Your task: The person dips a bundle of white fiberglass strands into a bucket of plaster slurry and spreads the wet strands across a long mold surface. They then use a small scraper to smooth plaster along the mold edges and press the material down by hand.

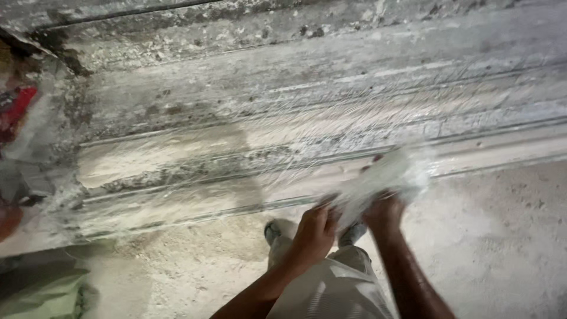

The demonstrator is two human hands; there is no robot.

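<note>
My left hand (314,231) and my right hand (385,214) both grip a bunched end of clear plastic film (378,180), white where it is gathered. The film stretches away to the left as a thin sheet over a long, dusty moulded slab (295,136) with ridges running lengthwise. The hands are in front of the slab's near edge, above my dusty shoes (277,231) and light trousers (331,289).
A dusty concrete floor (496,236) spreads to the right and below. At the left edge sit a red and white object (15,112) and a greenish bag (44,292). A rough grey wall or ledge (236,23) runs along the top.
</note>
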